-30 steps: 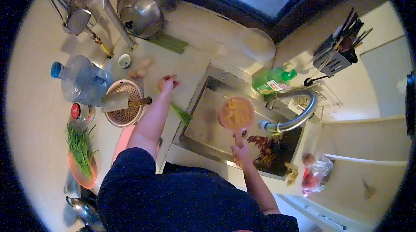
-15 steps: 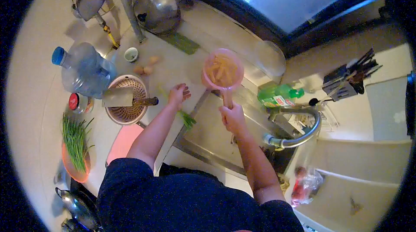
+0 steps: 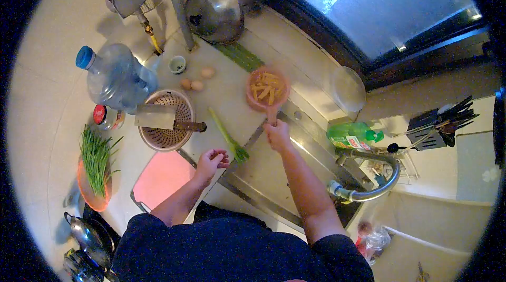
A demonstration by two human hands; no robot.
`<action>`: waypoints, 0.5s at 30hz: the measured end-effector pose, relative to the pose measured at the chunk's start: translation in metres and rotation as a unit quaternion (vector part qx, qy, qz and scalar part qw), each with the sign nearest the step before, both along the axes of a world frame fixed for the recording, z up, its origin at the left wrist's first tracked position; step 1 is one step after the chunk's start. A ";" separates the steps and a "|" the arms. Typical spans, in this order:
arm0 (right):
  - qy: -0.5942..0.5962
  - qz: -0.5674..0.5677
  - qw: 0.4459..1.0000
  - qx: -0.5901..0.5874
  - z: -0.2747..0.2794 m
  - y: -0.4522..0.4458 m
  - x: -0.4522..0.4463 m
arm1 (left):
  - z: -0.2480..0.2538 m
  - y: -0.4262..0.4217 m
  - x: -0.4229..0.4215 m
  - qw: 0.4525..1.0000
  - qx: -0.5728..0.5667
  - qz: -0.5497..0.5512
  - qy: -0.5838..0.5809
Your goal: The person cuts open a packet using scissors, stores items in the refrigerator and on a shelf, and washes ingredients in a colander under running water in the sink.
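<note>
My right hand [image 3: 276, 135] is wrapped round the handle of a pink strainer [image 3: 268, 88] that holds pale yellow strips. The strainer is at the counter's back edge, beside the sink's upper left corner. My left hand [image 3: 212, 164] holds nothing, its fingers loosely curled but apart, above the counter near the sink's left edge. Just beyond it lies a green scallion [image 3: 227, 135]. To its left is a pink cutting board [image 3: 163, 176]. A cleaver [image 3: 158, 117] rests across a perforated basket [image 3: 169, 138].
Three eggs [image 3: 197, 85] and a small cup [image 3: 177, 64] are at the back. A large water jug [image 3: 117, 81], a red-lidded jar [image 3: 107, 117] and chives [image 3: 96, 166] line the left. A faucet [image 3: 377, 194] arches over the sink [image 3: 284, 174], near a green bottle [image 3: 354, 135].
The strainer has moved from over the sink up and left to the back counter. My left hand has drawn back toward my body. The view has shifted, showing more of the cutting board.
</note>
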State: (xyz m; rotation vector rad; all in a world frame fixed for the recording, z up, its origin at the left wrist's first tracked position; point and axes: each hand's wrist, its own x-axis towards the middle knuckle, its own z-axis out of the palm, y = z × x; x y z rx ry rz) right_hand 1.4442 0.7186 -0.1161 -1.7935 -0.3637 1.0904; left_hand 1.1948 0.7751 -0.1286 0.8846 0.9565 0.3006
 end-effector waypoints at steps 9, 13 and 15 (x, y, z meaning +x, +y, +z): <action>-0.086 0.081 0.988 -0.102 -0.021 0.012 0.035 | 0.009 -0.020 0.011 0.999 0.021 -0.030 -0.005; -0.357 0.021 0.932 -0.054 0.011 -0.013 0.032 | 0.017 -0.025 0.014 0.997 0.036 -0.064 -0.029; -0.394 -0.053 0.917 -0.020 0.014 -0.045 0.016 | 0.014 -0.029 0.012 0.994 0.035 -0.093 -0.037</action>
